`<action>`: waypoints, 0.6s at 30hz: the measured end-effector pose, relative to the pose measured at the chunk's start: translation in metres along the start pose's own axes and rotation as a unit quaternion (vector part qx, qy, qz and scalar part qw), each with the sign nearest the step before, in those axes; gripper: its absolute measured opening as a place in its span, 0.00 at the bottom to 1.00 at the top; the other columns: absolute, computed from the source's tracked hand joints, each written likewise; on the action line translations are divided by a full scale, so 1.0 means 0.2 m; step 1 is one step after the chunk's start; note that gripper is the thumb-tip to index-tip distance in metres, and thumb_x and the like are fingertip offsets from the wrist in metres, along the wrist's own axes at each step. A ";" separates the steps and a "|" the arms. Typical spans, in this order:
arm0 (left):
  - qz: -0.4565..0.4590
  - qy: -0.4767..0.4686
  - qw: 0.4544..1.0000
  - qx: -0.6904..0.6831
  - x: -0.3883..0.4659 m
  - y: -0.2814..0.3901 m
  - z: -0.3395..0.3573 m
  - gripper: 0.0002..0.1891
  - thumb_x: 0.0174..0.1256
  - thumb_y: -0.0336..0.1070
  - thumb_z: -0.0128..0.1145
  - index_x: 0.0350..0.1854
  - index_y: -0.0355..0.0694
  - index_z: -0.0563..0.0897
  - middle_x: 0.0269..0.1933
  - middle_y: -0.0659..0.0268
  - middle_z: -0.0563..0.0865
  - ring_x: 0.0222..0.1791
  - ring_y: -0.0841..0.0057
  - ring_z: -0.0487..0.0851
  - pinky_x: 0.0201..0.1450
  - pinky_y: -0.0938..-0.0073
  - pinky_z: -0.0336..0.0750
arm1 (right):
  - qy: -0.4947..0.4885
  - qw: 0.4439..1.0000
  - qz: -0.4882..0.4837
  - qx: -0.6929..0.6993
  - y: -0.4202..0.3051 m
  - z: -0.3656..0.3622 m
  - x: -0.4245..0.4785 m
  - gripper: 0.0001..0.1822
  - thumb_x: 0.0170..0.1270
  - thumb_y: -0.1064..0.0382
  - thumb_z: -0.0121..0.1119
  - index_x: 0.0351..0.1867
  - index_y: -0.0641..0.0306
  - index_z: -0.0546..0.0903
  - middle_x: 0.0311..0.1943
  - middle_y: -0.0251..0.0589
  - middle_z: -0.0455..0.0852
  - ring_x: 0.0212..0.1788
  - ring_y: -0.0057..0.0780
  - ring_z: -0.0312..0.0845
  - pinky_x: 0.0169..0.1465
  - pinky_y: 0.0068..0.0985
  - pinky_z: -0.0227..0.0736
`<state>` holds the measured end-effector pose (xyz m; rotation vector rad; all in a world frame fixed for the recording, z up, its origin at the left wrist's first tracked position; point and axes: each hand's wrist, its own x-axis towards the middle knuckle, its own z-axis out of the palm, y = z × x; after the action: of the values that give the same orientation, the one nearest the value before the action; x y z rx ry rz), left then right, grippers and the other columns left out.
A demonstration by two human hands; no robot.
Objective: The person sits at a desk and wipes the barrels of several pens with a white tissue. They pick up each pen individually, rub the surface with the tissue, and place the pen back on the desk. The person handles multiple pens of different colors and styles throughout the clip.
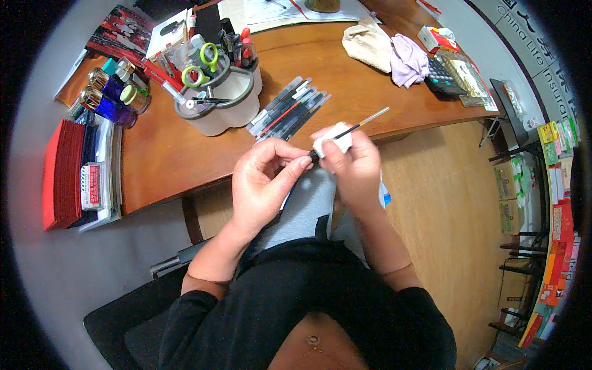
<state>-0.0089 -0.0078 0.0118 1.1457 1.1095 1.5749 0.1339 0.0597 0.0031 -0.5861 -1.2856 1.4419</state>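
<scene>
Over my lap, just off the desk's front edge, my left hand [270,178] pinches the dark lower end of a thin pen or ink refill [358,125] between thumb and fingertips. My right hand [356,164] presses a folded white tissue [340,138] around its middle. The slim, partly clear upper end sticks out past the tissue, tilted up to the right. Beyond my hands, several pens [289,108] lie side by side on the wooden desk [185,159], mostly black and clear, with one red among them.
A white organizer [231,104] holds pens and green-handled scissors [201,64]. Jars [111,95] and upright red folders [64,175] stand at the left. Two cloths [388,53] and a calculator [441,76] lie at the right. Papers [296,11] are at the back; shelves [555,222] stand far right.
</scene>
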 end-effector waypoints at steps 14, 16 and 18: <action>0.211 0.044 0.915 0.342 0.02 -0.01 -0.03 0.04 0.64 0.25 0.66 0.38 0.31 0.84 0.38 0.61 0.86 0.37 0.76 0.82 0.42 0.77 0.77 | 0.040 0.998 0.000 0.058 -0.03 -0.12 0.07 0.09 0.75 0.66 0.58 0.48 0.71 0.81 0.27 0.27 0.75 0.24 0.12 0.61 0.28 0.16 0.57; 0.159 0.030 0.941 0.297 0.01 0.00 -0.01 0.04 0.66 0.26 0.65 0.39 0.32 0.84 0.37 0.62 0.86 0.36 0.77 0.83 0.41 0.77 0.77 | 0.033 0.996 -0.012 0.076 -0.04 -0.15 0.09 0.10 0.77 0.65 0.56 0.49 0.72 0.81 0.27 0.27 0.75 0.24 0.11 0.61 0.28 0.16 0.57; 0.081 0.032 0.980 0.178 0.00 -0.01 0.00 0.04 0.68 0.27 0.63 0.42 0.33 0.83 0.37 0.63 0.86 0.36 0.78 0.83 0.41 0.78 0.78 | 0.040 0.995 -0.029 0.086 -0.07 -0.16 0.11 0.12 0.78 0.64 0.54 0.51 0.72 0.81 0.27 0.27 0.75 0.24 0.11 0.60 0.28 0.16 0.57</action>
<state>-0.0093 -0.0074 0.0103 1.4597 1.4117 1.5853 0.1610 0.0899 0.0123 -0.4821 -1.0941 1.4491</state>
